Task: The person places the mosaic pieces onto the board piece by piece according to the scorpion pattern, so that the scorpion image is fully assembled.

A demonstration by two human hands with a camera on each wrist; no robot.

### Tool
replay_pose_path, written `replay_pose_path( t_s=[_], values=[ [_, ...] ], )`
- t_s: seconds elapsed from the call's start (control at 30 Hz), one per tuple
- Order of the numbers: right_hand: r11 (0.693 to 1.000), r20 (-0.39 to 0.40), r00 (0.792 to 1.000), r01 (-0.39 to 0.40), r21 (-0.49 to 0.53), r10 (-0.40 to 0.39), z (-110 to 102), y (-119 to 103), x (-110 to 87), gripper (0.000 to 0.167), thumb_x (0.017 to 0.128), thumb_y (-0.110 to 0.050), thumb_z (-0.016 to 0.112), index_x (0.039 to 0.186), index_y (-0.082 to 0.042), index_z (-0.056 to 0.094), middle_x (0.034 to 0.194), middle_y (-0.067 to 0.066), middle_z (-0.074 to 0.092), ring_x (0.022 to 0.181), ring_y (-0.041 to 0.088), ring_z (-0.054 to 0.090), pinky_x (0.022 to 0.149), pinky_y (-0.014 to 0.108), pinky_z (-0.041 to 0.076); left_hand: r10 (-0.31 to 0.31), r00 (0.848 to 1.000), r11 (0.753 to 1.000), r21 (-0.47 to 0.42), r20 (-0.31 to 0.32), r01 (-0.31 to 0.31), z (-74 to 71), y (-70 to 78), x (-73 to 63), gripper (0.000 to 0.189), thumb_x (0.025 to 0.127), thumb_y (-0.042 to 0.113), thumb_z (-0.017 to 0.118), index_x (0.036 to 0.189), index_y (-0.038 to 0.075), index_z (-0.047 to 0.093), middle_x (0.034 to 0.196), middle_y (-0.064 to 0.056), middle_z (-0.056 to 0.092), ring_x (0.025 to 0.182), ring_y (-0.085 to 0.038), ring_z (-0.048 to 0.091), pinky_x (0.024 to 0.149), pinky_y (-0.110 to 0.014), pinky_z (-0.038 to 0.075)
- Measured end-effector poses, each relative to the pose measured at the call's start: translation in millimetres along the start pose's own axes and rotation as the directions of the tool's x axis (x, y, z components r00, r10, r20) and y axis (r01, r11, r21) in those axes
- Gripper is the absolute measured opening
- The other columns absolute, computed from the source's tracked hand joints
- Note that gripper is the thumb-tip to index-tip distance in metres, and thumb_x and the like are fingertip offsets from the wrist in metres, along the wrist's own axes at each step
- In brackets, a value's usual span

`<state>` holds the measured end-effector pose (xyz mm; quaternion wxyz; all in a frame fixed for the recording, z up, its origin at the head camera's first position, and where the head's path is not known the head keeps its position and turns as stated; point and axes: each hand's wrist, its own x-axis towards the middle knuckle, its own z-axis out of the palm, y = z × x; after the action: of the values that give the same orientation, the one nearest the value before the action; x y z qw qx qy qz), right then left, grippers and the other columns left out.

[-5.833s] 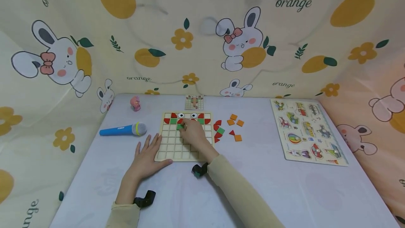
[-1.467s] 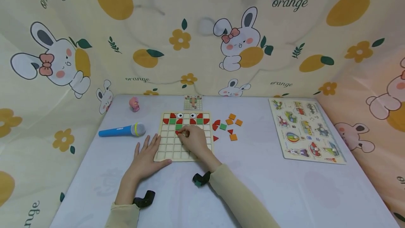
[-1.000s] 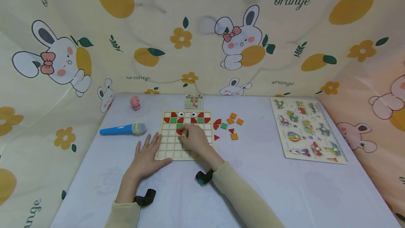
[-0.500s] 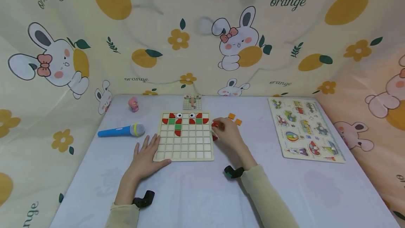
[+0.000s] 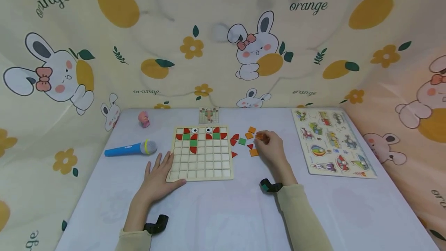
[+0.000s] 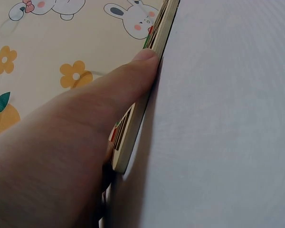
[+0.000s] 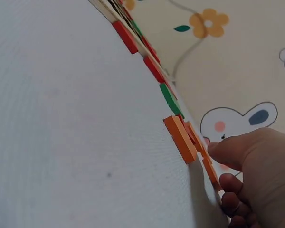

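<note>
A grid board (image 5: pixel 208 167) lies on the table with red, green and eye pieces in its upper rows. My left hand (image 5: pixel 156 179) rests at the board's lower left corner, fingers spread along the left side. In the left wrist view the thumb (image 6: pixel 126 85) presses the board's edge. To the right of the board my right hand (image 5: pixel 273 148) curls its fingers around an orange square tile (image 5: pixel 259 136), pinching it at the table. Beside it lie other orange tiles (image 5: pixel 254 152), a green square (image 5: pixel 242 141) and several red pieces (image 5: pixel 234 154).
A small pattern card (image 5: pixel 209 116) lies behind the board. On the left are a blue toy microphone (image 5: pixel 130 149) and a pink figurine (image 5: pixel 143 119). A picture puzzle board (image 5: pixel 332 142) lies on the right. A printed cloth hangs behind the table.
The right hand leaves the board, where a red quarter piece now sits below the green one, passes over the red pieces and reaches the orange tiles. The left hand stays at the corner.
</note>
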<state>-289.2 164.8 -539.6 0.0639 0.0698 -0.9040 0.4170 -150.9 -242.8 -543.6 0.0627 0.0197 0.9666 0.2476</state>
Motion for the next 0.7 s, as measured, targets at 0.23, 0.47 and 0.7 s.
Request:
replay_pose_path(
  t_s=[0.23, 0.47, 0.7],
  values=[
    [0.997, 0.038, 0.999, 0.032, -0.066, -0.03, 3.3, 4.9, -1.2, 0.034, 0.098, -0.022, 0.074, 0.127, -0.004, 0.074, 0.118, 0.019, 0.065, 0.099, 0.031, 0.056, 0.086, 0.041, 0.047, 0.001, 1.0, 1.0, -0.007, 0.002, -0.001, 0.0, -0.2, -1.3, 0.118, 0.088, 0.074, 0.069, 0.169, 0.004, 0.021, 0.177, -0.017, 0.015, 0.163, -0.046, 0.0, 0.125, -0.072, -0.008],
    [0.995, 0.03, 1.0, 0.008, -0.1, -0.005, 5.9, 6.8, 1.1, 0.041, 0.099, -0.022, 0.071, 0.136, -0.002, 0.069, 0.123, 0.021, 0.062, 0.104, 0.033, 0.056, 0.089, 0.045, 0.048, -0.001, 1.0, 1.0, 0.006, -0.001, 0.001, 2.7, -2.1, 0.6, 0.118, 0.088, 0.076, 0.068, 0.169, 0.005, 0.02, 0.177, -0.016, 0.015, 0.164, -0.045, 0.0, 0.125, -0.072, -0.008],
    [0.994, -0.011, 0.999, -0.043, -0.105, 0.043, 5.4, 4.4, 0.5, 0.039, 0.1, -0.018, 0.069, 0.135, 0.0, 0.069, 0.117, 0.021, 0.062, 0.105, 0.035, 0.057, 0.091, 0.048, 0.048, 0.003, 1.0, 1.0, 0.011, -0.006, -0.003, 3.2, -4.1, 0.6, 0.119, 0.087, 0.077, 0.068, 0.169, 0.004, 0.021, 0.177, -0.017, 0.016, 0.163, -0.046, 0.001, 0.125, -0.073, -0.007]
  ],
)
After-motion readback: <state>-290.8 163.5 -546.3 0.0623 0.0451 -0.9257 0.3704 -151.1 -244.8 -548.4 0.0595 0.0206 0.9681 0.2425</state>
